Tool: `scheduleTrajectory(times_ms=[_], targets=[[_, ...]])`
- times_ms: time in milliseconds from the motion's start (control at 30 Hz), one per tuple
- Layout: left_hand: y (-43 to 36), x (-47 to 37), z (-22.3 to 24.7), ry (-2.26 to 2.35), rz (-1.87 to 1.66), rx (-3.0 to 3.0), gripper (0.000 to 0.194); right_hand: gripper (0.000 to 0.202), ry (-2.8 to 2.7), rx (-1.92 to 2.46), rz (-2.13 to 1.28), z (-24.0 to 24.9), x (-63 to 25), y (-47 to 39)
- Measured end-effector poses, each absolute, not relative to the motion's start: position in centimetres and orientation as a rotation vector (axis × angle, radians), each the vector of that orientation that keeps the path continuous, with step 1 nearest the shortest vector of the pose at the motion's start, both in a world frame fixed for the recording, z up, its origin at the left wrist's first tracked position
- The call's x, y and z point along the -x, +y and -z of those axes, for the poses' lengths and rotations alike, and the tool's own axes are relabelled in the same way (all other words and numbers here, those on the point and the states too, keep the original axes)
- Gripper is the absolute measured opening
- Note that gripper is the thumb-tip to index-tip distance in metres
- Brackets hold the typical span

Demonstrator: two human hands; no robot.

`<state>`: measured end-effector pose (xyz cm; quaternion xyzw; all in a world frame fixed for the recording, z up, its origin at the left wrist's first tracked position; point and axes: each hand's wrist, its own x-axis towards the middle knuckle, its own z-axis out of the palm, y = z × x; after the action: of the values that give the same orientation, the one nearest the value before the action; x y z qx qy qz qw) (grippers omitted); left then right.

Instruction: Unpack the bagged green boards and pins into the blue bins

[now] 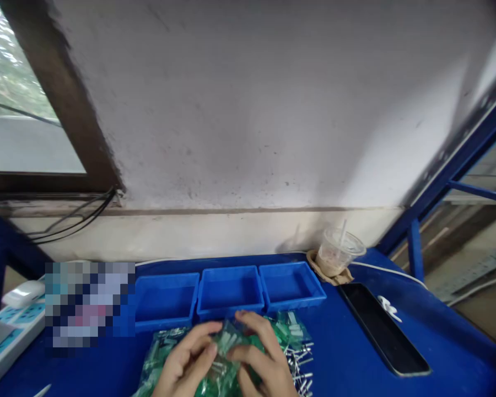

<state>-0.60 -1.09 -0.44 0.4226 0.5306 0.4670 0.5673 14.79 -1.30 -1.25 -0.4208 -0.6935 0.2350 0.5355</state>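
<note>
Both hands are at the bottom centre of the head view. My left hand (190,358) has its fingers bent against the left side of a small clear plastic bag (228,339). On the bag's other side, my right hand (262,355) curls its fingers round the edge. Small pale pieces show through the plastic. Beneath and around the hands lie several green-tinted bags (155,361) of small parts. Loose silver metal pins (301,366) are scattered just right of my right hand. My palms are turned away or hidden.
Three blue trays (230,289) stand in a row behind the hands. At the back right is a plastic cup (339,251) with a straw. A black tray (384,331) and a white item (388,307) lie right. A power strip (14,344) sits left.
</note>
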Motion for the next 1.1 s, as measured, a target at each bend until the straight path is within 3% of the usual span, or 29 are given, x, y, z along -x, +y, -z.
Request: scheduleTrajectory(times_ms=[100,233,367,467,533,633,733,800,933,1100], targets=[[-1.1,1.0,0.6,1.355,-1.204,-1.184,0.048,0.023,-1.605,1.155,-0.593,0.2,-14.9,-1.7],[-1.1,1.1,1.3,1.316,-1.268,-1.651,0.012,0.017,-1.465,1.181,-0.911,-0.9,-15.2,-1.7],[-1.4,0.8,1.7,1.18,-1.34,-2.058,0.022,0.028,-1.128,1.158,-1.278,-0.6,-15.2,-1.5],[-1.6,0.7,1.6,1.24,-1.294,-2.155,0.025,0.032,-1.013,1.128,-1.31,-0.2,-15.2,-1.4],[-1.6,0.8,1.5,1.343,-1.255,-2.118,0.022,0.036,-1.015,1.118,-1.289,-0.2,-15.2,-1.4],[-1.3,1.1,1.2,1.392,-1.216,-1.942,0.016,0.021,-1.138,1.082,-1.181,-0.6,-15.5,-1.4],[-1.2,1.1,1.0,1.264,-1.19,-1.571,0.033,0.011,-1.393,1.035,-0.957,-0.9,-15.8,-1.6],[-1.2,0.9,0.9,1.161,-1.203,-1.311,0.044,0.017,-1.554,0.998,-0.8,-0.8,-15.8,-1.8],[-1.4,0.2,0.5,1.065,-1.219,-1.153,0.029,0.027,-1.659,0.933,-0.565,-0.3,-15.6,-2.0],[-1.4,0.1,0.3,1.033,-1.276,-1.167,0.028,0.025,-1.664,0.963,-0.423,-0.2,-15.7,-1.9]])
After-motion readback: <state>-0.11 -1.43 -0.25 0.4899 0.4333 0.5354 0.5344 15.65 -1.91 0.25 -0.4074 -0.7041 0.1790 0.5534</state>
